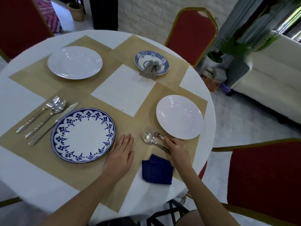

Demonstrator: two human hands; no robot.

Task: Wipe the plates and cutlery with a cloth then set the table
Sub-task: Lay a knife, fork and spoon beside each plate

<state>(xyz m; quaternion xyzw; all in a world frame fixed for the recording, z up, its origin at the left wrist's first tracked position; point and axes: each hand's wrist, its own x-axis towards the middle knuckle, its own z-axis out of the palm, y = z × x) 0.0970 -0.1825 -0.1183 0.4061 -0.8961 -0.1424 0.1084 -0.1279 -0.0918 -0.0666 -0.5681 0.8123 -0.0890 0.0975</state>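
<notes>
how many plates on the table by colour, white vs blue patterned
Plain white plates: 2, the far left one and the near right one
Blue patterned plates: 2, the large near one and the small far one holding cutlery
Total: 4

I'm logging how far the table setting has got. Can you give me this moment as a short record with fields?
near-left setting: blue-patterned plate with fork, spoon and knife laid to its left
near-right setting: white plate; spoon and fork beside it
far-left setting: white plate, no cutlery
spare cutlery: in blue bowl
cloth: blue cloth, folded, on table
left hand: flat on placemat
right hand: fingers on the spoon and fork handles
</notes>
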